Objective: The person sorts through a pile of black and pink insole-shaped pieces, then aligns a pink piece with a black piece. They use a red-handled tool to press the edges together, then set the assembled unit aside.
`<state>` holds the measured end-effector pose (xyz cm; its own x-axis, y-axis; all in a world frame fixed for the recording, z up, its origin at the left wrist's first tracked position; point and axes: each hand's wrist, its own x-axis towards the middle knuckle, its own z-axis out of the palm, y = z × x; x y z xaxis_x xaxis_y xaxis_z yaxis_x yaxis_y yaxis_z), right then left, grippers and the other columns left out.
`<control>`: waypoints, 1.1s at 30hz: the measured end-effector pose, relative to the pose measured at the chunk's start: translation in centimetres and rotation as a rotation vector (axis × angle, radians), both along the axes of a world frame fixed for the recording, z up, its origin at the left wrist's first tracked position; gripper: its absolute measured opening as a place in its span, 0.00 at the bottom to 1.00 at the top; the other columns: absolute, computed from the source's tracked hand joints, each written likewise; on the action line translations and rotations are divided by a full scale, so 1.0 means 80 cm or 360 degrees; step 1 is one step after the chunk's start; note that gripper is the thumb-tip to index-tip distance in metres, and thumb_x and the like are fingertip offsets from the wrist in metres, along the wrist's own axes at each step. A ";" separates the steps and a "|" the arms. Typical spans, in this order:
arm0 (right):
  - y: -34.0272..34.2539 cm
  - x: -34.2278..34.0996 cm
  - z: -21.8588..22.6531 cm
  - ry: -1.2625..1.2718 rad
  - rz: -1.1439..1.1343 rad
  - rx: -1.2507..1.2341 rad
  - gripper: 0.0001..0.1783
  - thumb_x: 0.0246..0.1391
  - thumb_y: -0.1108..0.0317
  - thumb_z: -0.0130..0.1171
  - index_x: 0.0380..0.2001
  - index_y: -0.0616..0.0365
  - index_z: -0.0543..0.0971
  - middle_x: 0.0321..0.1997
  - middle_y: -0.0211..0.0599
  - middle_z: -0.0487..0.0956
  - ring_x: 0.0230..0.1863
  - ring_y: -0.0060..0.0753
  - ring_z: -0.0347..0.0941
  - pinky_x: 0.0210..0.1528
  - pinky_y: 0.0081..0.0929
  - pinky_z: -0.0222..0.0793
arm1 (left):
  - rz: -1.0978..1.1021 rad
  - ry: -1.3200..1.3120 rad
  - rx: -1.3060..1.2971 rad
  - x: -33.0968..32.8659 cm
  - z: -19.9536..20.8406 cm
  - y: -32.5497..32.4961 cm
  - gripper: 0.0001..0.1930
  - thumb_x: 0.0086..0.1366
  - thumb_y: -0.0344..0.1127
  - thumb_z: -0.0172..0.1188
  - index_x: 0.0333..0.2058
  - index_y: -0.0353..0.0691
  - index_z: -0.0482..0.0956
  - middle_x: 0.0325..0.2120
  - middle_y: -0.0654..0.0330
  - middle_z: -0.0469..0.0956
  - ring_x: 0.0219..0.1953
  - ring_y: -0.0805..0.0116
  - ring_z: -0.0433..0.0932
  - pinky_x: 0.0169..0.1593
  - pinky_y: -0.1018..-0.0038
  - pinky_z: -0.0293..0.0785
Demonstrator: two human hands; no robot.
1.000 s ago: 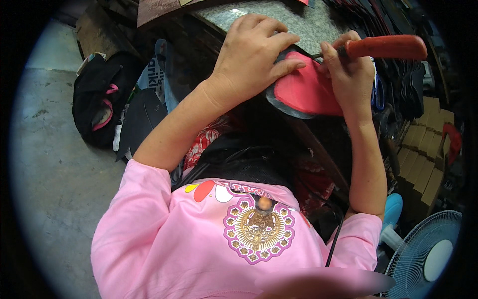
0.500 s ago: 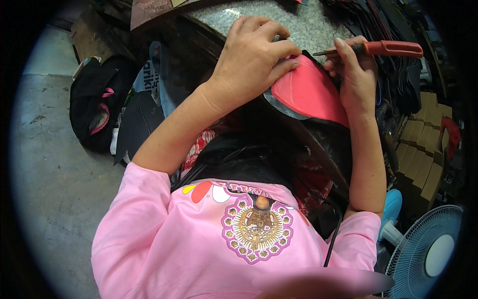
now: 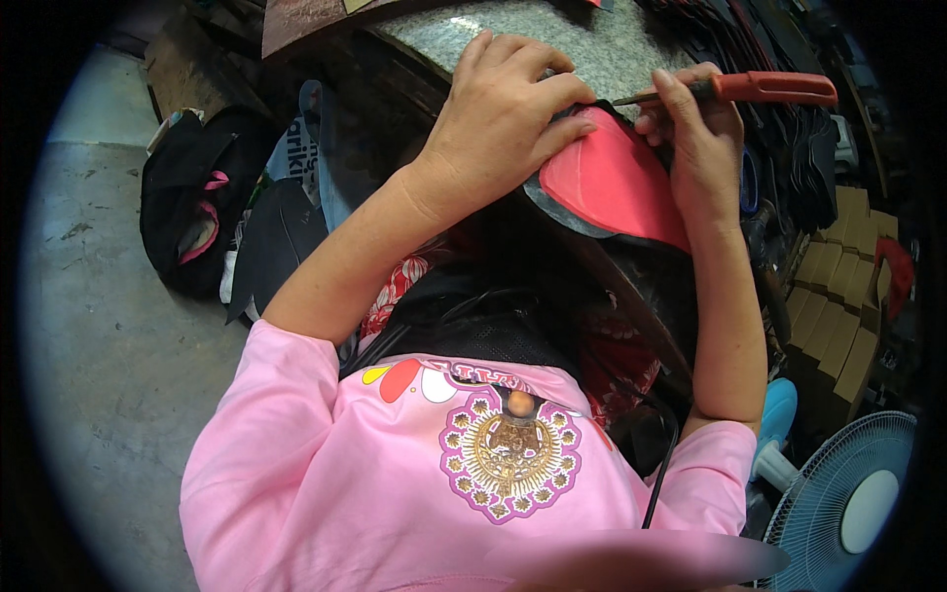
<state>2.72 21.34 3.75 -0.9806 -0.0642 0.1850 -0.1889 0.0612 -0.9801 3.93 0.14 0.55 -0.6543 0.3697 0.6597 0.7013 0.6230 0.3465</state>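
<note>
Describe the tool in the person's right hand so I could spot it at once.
Start at the speckled grey stone slab at the top of the view, where both hands work on a flat pink piece. The right hand grips a slim tool lying almost level above that piece. Its orange-red handle and thin dark metal tip, pointing toward the left hand, set it apart from the dark stacked pieces behind.
</note>
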 end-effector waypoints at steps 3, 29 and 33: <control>-0.003 0.000 -0.002 0.0118 0.0063 0.0223 0.08 0.63 0.69 0.63 0.33 0.56 0.74 0.25 0.28 0.77 0.24 0.16 0.76 0.26 0.14 0.69 | 0.0020 0.0005 0.0026 -0.001 -0.001 0.000 0.13 0.59 0.41 0.68 0.42 0.46 0.85 0.45 0.58 0.79 0.51 0.56 0.74 0.58 0.61 0.67; -0.007 0.001 -0.001 0.0445 -0.0065 0.0640 0.09 0.61 0.70 0.65 0.36 0.60 0.74 0.24 0.27 0.76 0.23 0.15 0.73 0.27 0.15 0.69 | 0.0123 0.0120 -0.0055 0.001 0.005 0.002 0.16 0.58 0.48 0.70 0.40 0.46 0.85 0.47 0.56 0.78 0.53 0.53 0.73 0.58 0.60 0.68; 0.004 0.004 0.006 0.0201 -0.0026 0.0465 0.08 0.63 0.70 0.62 0.34 0.58 0.73 0.24 0.26 0.75 0.22 0.14 0.73 0.25 0.14 0.67 | 0.0082 0.0004 -0.0044 -0.005 0.006 0.007 0.17 0.57 0.49 0.69 0.41 0.46 0.86 0.46 0.57 0.79 0.54 0.54 0.73 0.60 0.57 0.66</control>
<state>3.02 21.70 4.23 -0.9524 -0.1171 0.2813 -0.3046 0.3409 -0.8894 3.51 0.72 1.02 -0.6715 0.3534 0.6513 0.6687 0.6677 0.3272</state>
